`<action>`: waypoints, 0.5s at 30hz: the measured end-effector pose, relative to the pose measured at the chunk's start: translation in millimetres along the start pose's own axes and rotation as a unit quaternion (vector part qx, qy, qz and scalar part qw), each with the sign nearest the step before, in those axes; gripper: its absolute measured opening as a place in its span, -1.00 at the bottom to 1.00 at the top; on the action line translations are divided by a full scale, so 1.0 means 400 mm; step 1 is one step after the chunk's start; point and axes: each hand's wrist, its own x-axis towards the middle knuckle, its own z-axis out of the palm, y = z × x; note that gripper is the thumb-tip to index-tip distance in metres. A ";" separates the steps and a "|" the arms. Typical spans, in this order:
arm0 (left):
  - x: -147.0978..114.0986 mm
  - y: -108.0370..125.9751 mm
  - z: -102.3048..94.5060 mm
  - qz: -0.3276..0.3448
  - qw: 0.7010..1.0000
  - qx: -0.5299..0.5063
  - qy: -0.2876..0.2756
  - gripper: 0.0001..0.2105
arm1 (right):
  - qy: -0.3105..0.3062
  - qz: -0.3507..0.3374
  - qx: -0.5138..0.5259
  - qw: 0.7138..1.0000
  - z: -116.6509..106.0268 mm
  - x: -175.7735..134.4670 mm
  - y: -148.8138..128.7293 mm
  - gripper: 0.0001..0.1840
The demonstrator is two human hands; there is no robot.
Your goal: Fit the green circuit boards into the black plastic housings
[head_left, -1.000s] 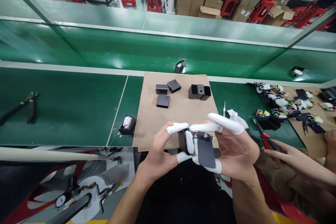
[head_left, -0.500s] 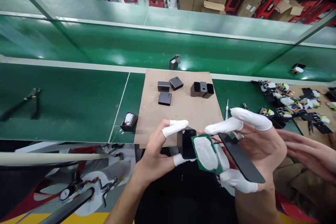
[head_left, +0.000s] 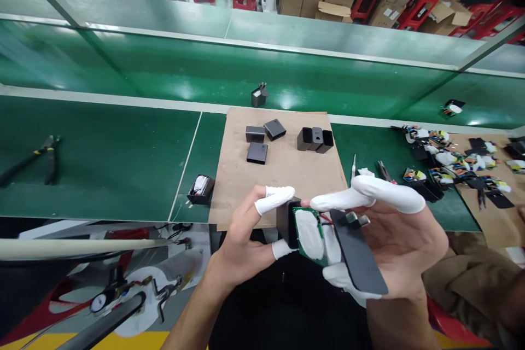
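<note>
White finger cots cover fingertips on both hands. My left hand (head_left: 241, 235) is closed around a black charger housing (head_left: 284, 219), its open side facing right. My right hand (head_left: 394, 229) grips a green circuit board (head_left: 299, 224) topped with a white pad (head_left: 310, 234). Joined to the board by red wires is a black end cover (head_left: 361, 257) with metal plug prongs (head_left: 357, 219). The board's left edge sits at the housing's mouth, seemingly just inside it. Beyond my hands, closed dark housings (head_left: 257, 153) and upright open ones (head_left: 304, 139) stand on a cardboard sheet (head_left: 283, 175).
A filled housing (head_left: 200, 189) lies left of the cardboard, another unit (head_left: 258, 95) on the conveyor behind. Pliers (head_left: 49, 158) rest far left. Several loose board assemblies (head_left: 451, 158) are piled at right, near a neighbouring person's sleeve (head_left: 471, 279).
My right hand has moved left, bringing the circuit board and end cover to the housing. The unit on the conveyor has shifted left. A neighbouring person's hand at right has drawn away.
</note>
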 end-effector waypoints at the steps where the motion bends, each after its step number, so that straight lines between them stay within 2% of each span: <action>1: 0.001 0.001 0.001 0.000 1.000 0.001 0.000 -0.24 | 0.004 -0.002 -0.003 1.000 0.000 -0.002 0.001 -0.04; 9: 0.009 0.016 0.005 0.007 1.000 0.010 -0.002 -0.23 | 0.005 0.006 0.008 1.000 -0.002 -0.003 -0.005 -0.15; 15: 0.006 0.024 -0.002 0.007 1.000 0.028 0.002 -0.25 | 0.012 -0.012 0.004 1.000 0.002 -0.014 0.024 0.03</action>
